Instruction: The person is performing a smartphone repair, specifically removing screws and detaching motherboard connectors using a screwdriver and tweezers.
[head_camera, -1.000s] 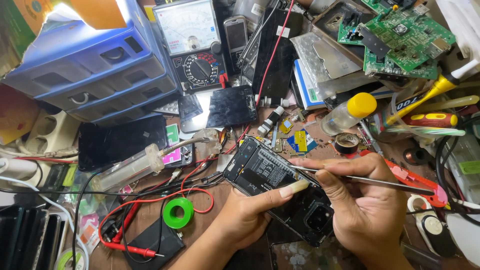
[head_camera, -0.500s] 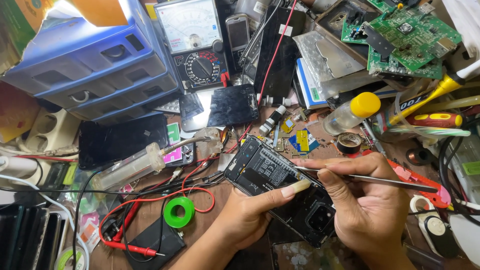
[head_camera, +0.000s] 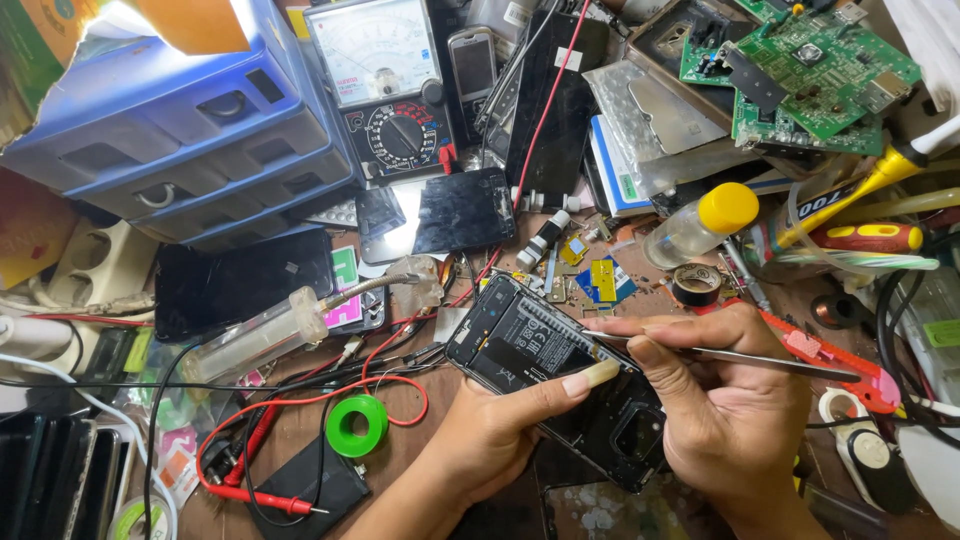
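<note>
We see an opened black phone (head_camera: 560, 385) with its back cover off, lying tilted near the middle of the cluttered workbench (head_camera: 300, 430), its inner battery side facing up. The left hand (head_camera: 490, 440) comes in from the near edge and grips the phone from below, fingers curled shut around its body and the long-nailed thumb pressed across its upper face. The right hand (head_camera: 725, 410) is closed in a pinch on thin metal tweezers (head_camera: 740, 358), whose tips rest on the phone just beside the left thumb; the handle end points off to the right.

Just left of the phone, red test leads (head_camera: 310, 400) loop around a green roll of wire (head_camera: 357, 424), and a clear syringe (head_camera: 265, 335) lies a little farther left. Beyond the phone, toward the far side, a dark cracked screen panel (head_camera: 460, 212) lies flat, with an analog multimeter (head_camera: 385, 90) behind it. A blue drawer cabinet (head_camera: 170, 130) stands at the far left. At the far right we see green circuit boards (head_camera: 820, 80), a small clear bottle with a yellow cap (head_camera: 700, 222) and a red utility knife (head_camera: 830, 350) near the right hand.
</note>
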